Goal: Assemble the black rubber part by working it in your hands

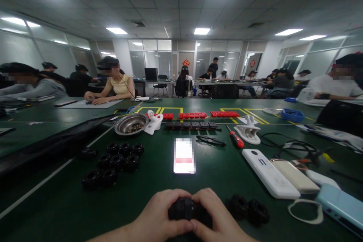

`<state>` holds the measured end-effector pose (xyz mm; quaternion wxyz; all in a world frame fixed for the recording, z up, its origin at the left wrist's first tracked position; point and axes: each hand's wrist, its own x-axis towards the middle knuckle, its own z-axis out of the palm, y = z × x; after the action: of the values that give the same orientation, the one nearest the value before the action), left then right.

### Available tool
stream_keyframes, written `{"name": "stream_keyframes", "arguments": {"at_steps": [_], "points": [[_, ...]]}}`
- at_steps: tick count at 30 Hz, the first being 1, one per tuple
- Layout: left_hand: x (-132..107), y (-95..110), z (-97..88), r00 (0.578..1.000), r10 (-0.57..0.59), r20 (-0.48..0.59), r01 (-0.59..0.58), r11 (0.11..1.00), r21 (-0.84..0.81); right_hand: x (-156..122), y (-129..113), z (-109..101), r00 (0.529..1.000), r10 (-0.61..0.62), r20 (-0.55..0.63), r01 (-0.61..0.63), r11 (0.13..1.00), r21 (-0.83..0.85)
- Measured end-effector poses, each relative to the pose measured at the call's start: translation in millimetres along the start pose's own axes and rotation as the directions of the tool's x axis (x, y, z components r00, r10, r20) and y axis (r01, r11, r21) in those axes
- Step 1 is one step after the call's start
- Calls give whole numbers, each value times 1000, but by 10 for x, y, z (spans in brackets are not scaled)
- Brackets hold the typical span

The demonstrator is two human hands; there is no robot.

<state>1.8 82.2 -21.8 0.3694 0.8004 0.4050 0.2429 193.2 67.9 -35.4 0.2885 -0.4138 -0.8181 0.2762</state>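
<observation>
My left hand (159, 215) and my right hand (218, 215) meet at the bottom centre, both closed around a black round ribbed part (183, 208) held just above the green table (65, 204). Fingers of both hands wrap its sides; the underside is hidden. Two similar black round parts (249, 208) lie on the table just right of my right hand. A cluster of several more black parts (115, 162) sits to the upper left. A lit phone (184, 155) lies flat straight ahead of my hands.
A metal bowl (131, 124) with small bits, a red-handled screwdriver (235, 137), black and red part strips (193, 120), white power banks (269, 174), cables (295, 145) and a white ring (304, 211) lie around. People sit at the far tables and to both sides.
</observation>
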Motion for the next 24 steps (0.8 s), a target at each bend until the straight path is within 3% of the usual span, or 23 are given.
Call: {"name": "stream_keyframes", "arguments": {"at_steps": [9, 17, 24], "points": [[-12, -32, 43, 1000, 26, 9, -26, 999, 32, 35, 24, 33, 1000, 3, -9, -3, 1000, 5], [13, -69, 18, 999, 32, -39, -35, 996, -79, -8, -33, -11, 999, 27, -37, -23, 996, 83], [-13, -80, 43, 996, 57, -64, -57, 998, -5, 9, -7, 15, 1000, 15, -25, -15, 1000, 22]]}}
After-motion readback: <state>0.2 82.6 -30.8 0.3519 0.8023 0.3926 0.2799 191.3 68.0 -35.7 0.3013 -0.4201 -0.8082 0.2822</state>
